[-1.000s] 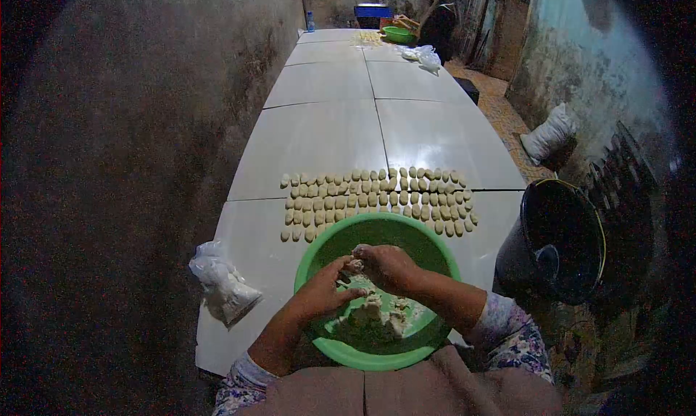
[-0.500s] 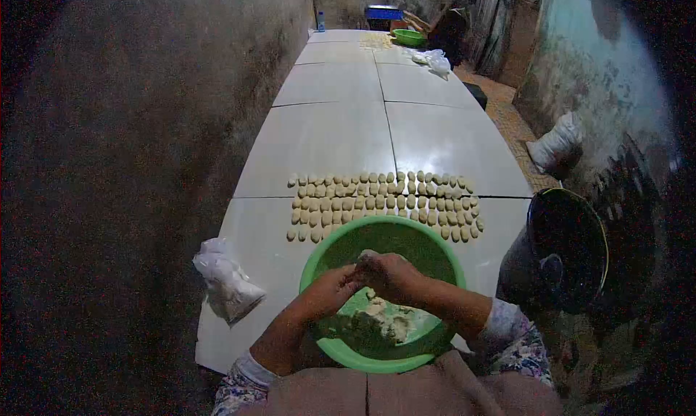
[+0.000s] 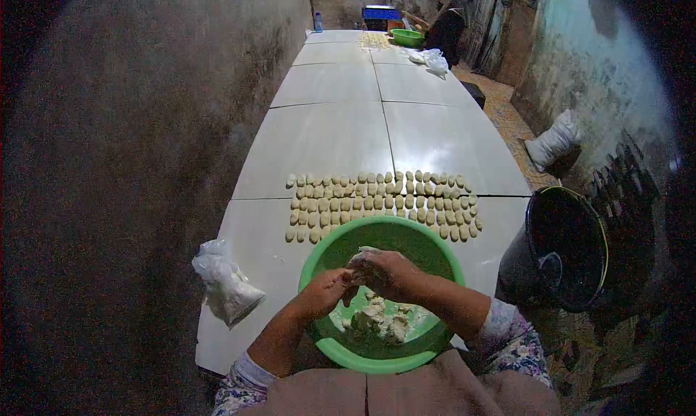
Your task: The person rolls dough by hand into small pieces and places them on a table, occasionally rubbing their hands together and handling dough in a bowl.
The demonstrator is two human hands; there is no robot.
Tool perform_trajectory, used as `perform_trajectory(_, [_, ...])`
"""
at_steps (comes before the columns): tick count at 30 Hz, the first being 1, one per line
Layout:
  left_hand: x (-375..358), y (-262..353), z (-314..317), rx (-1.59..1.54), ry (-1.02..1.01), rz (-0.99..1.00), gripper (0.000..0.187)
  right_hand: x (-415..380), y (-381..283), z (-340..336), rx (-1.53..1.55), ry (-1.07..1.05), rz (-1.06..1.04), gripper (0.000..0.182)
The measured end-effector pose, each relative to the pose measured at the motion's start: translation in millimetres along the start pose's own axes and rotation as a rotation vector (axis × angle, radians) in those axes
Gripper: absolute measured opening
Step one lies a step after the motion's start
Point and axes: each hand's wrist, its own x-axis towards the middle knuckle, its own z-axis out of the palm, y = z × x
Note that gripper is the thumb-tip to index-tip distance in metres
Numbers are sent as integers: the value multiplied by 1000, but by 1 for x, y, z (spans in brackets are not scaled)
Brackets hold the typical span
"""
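A green basin point(image 3: 336, 352) stands at the table's near edge, with crumbly pale dough point(image 3: 377, 320) in its bottom. Above the dough, my left hand point(image 3: 328, 291) and my right hand point(image 3: 388, 272) meet, fingers curled against each other. A bit of whitish dough shows at the top of my right hand; what lies between the palms is hidden. Just beyond the basin, several rows of small oval dough pieces point(image 3: 368, 201) lie on the white table point(image 3: 319, 137).
A plastic bag of white powder point(image 3: 226, 284) lies at the near left. On the right stands a dark bucket point(image 3: 528, 253), with a white sack point(image 3: 554, 140) behind it. Another green basin point(image 3: 407, 39) and white bags point(image 3: 431, 59) are at the far end, near a dark-clothed person point(image 3: 446, 35).
My hands have shifted slightly against each other, and the fingers of my right hand look a little more spread. The view has moved very slightly.
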Motion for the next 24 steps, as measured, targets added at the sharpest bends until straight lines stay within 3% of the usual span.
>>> perform_trajectory(2, [0, -6, 1, -42, 19, 52, 56, -4, -7, -1, -135, 129, -85, 20])
perform_trajectory(4, [0, -6, 0, 78, 37, 125, 51, -5, -3, 1, -116, 163, -128, 19])
perform_trajectory(6, [1, -6, 2, -4, 43, 38, 47, -5, 3, 1, -98, 196, -170, 18])
perform_trajectory(8, [1, -1, 4, 63, 70, 21, 44, -2, 7, -2, 26, 46, 4, 23])
perform_trajectory(10, [1, 0, 3, 44, 75, -5, 42, -4, 8, -7, 31, 53, -83, 20])
perform_trajectory(13, [5, -11, -3, 237, 5, -122, 33, -2, 11, -10, 411, 350, 111, 24])
perform_trajectory(14, [5, -14, -1, 235, 4, -123, 33, -3, 17, -13, 411, 350, 113, 24])
perform_trajectory(16, [4, -13, 2, 348, -23, -48, 29, -3, 29, -17, 513, 338, -89, 38])
perform_trajectory(17, [1, -7, 7, 336, 36, -43, 24, -3, 25, -15, 495, 295, 30, 36])
perform_trajectory(18, [0, -3, 7, 337, 33, -44, 24, -2, 23, -13, 497, 298, 31, 36])
perform_trajectory(20, [0, 2, 8, 272, -41, -5, 25, -2, 20, -9, 48, 243, -122, 33])
perform_trajectory(22, [2, 4, 5, 303, -93, 39, 29, -5, 8, -12, 57, 248, -73, 24])
perform_trajectory(24, [8, -9, 0, 465, -182, 215, 26, -7, -5, -19, -175, 198, 156, 24])
